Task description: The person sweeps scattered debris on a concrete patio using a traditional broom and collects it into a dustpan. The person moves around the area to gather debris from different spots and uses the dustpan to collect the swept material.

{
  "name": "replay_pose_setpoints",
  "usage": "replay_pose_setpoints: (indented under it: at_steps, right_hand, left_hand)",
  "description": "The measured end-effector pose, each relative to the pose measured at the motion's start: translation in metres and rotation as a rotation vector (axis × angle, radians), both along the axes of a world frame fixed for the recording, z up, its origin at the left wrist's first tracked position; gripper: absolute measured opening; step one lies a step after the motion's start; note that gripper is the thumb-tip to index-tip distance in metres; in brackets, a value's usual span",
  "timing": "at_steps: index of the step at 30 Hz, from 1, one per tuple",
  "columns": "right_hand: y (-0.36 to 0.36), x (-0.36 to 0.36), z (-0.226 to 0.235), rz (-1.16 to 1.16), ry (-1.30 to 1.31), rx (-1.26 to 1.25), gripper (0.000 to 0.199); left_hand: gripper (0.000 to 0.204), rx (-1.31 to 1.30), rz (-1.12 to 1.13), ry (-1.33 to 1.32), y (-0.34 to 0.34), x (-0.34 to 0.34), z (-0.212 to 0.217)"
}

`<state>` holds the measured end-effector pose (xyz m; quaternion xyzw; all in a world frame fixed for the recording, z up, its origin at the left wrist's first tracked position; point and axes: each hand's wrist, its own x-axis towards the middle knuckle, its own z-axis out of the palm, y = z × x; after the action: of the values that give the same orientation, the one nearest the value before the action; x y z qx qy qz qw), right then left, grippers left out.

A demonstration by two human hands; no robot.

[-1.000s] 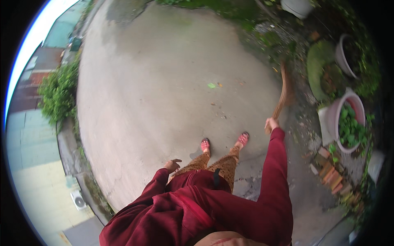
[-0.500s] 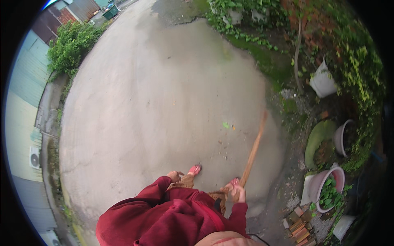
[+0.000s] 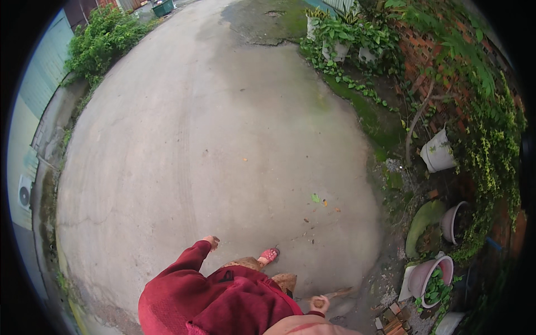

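Slim brown fibre broom [image 3: 340, 292] sits at lower right-of-centre of frame, blurred. Right hand [image 3: 320, 304]: fingers wrapped round its near end. Probably light, springy; grip that gathered end. Left hand [image 3: 212, 242], lower centre-left: too small, can't tell finger spread.

smooth plastic-looking tub [image 3: 417, 280], rough bricks [image 3: 395, 321] near it, matt rough concrete [image 3: 167, 139] left of it, wood-like stick [image 3: 339, 292] and matt cloth jacket [image 3: 234, 296] also left of tub
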<state>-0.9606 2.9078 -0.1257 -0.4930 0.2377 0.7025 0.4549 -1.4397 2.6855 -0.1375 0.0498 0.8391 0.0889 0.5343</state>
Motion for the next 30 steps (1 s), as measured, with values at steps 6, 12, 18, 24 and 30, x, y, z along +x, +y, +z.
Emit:
replay_pose_setpoints:
  at_steps: [6,12,18,24,30]
  right_hand:
    - [-0.032,-0.141,-0.022,0.689,0.034,0.181,0.017]
    - [-0.022,-0.169,0.048,0.321,0.308,0.274,0.019]
    - [-0.034,-0.133,0.075,0.117,0.494,0.358,0.018]
    - [-0.132,0.025,0.129,0.289,0.342,0.457,0.01]
    - [-0.286,0.04,0.152,0.678,-0.09,0.136,0.022]
  left_hand:
    - [0.042,0.032,-0.328,-0.092,0.02,0.014,-0.037]
    - [0.042,0.219,-0.605,-0.027,0.061,0.047,0.008]
    - [0.04,0.411,-0.69,0.052,0.032,0.04,0.021]
    - [0.041,0.248,-0.99,-0.01,-0.079,0.025,0.0]
    - [0.034,0.502,-1.319,-0.051,-0.228,-0.037,-0.028]
